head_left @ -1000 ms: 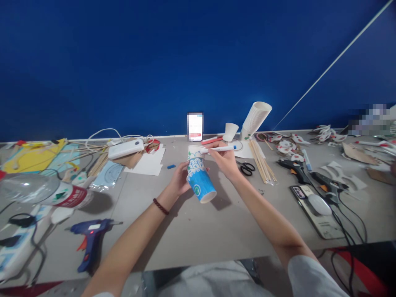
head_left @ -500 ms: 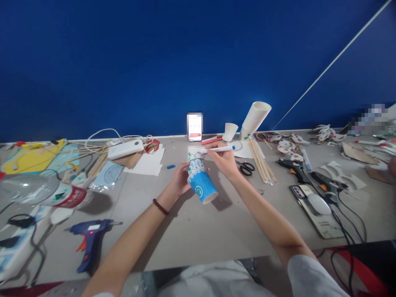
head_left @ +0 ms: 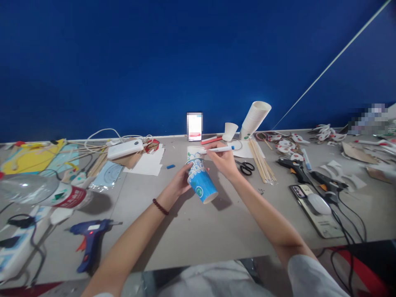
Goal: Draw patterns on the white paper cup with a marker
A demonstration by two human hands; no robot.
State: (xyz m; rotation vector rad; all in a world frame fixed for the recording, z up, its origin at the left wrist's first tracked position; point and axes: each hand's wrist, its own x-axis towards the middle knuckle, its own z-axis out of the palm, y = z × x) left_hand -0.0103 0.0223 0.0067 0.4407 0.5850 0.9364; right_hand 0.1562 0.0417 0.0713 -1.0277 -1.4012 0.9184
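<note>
A stack of paper cups (head_left: 202, 185), nested and tilted, is held above the table at the centre; the lowest is painted blue, the upper ones carry blue patterns and some green. My left hand (head_left: 182, 180) is wrapped round the stack from the left, its thumb in front and a fingertip showing at the right side. Between the fingers of my right hand (head_left: 223, 159) is a white marker (head_left: 221, 149) with a blue end pointing right. Its other end meets the upper cup. On the table to the left lies a small blue cap (head_left: 170, 166).
Behind the cups a phone (head_left: 194, 127) stands upright. To the right are stacked white cups (head_left: 256, 115), scissors (head_left: 246, 168), wooden sticks (head_left: 261, 161) and glue guns (head_left: 293, 168). A blue glue gun (head_left: 90, 239), a bottle (head_left: 46, 190) and a power strip (head_left: 23, 243) lie left.
The cups have turned or shifted very slightly in my left hand. My right hand and the marker have barely moved.
</note>
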